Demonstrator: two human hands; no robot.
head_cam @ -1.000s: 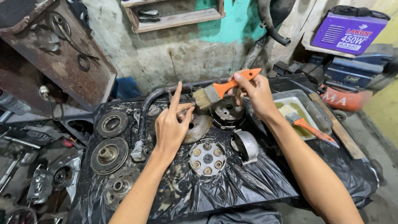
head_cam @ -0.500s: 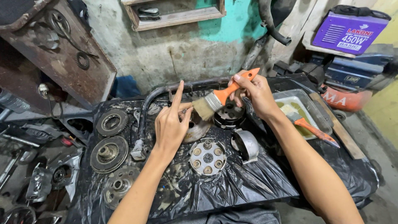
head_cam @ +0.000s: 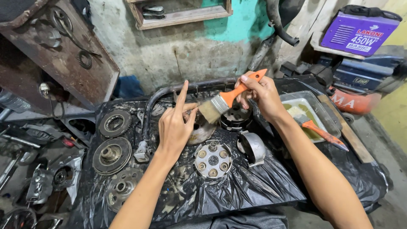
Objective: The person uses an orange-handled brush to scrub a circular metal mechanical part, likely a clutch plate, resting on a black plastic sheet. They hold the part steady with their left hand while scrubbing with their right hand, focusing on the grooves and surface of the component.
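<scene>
Lowered since before, right hand [head_cam: 259, 94] grips brush [head_cam: 227, 100], bristles touching small part pinched by left hand [head_cam: 176, 127].

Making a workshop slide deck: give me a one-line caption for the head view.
Right hand brushes a small part pinched in the left hand with an orange-handled brush.

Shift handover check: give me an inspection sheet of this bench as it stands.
Surface: black plastic sheet, wet and grimy.
Job's things: orange-handled paintbrush; small part pinched at the left fingertips, kind unclear.
Clutter: round drum, studded disc, clutch plates, tray of yellowish liquid with a second brush.
Grippers: right hand grips the paintbrush; left hand pinches, forefinger raised.
Cables: black hose.
Surroundings: purple welder box, wall shelf.
</scene>
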